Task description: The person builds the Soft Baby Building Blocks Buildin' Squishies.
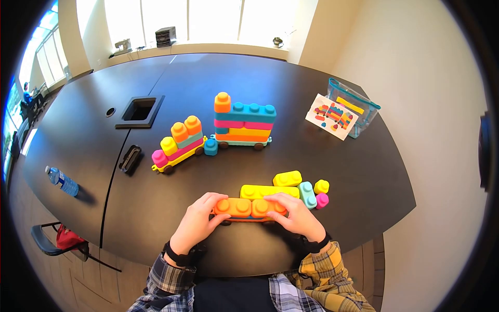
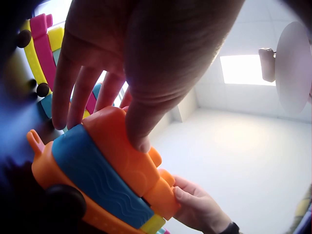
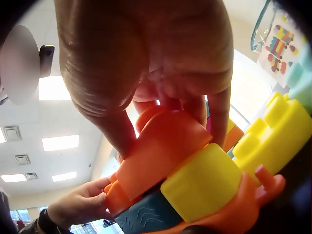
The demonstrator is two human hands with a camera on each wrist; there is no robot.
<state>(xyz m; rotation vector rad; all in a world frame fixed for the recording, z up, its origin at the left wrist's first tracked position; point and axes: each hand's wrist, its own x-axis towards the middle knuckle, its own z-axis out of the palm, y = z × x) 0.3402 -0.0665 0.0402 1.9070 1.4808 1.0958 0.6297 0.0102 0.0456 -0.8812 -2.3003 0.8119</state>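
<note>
Two orange toy bricks (image 1: 234, 208) sit side by side on top of a wheeled orange base (image 2: 44, 168). Under them, a blue brick (image 2: 95, 163) with wavy ridges and a yellow brick (image 3: 204, 183) form the middle layer. My left hand (image 1: 196, 222) grips the left orange brick between thumb and fingers. At the other end, my right hand (image 1: 300, 217) holds the right orange brick the same way, thumb on the near side. In the right wrist view a dark gap shows between the orange layer and the blue brick.
Beyond the hands lie a long yellow brick (image 1: 269, 192), a shorter yellow brick (image 1: 287, 179), a light teal brick (image 1: 307, 195) and small bricks. Two built wagons (image 1: 244, 127) stand farther back. A picture card (image 1: 331, 117) leans on a clear pouch; a water bottle (image 1: 62, 181) stands left.
</note>
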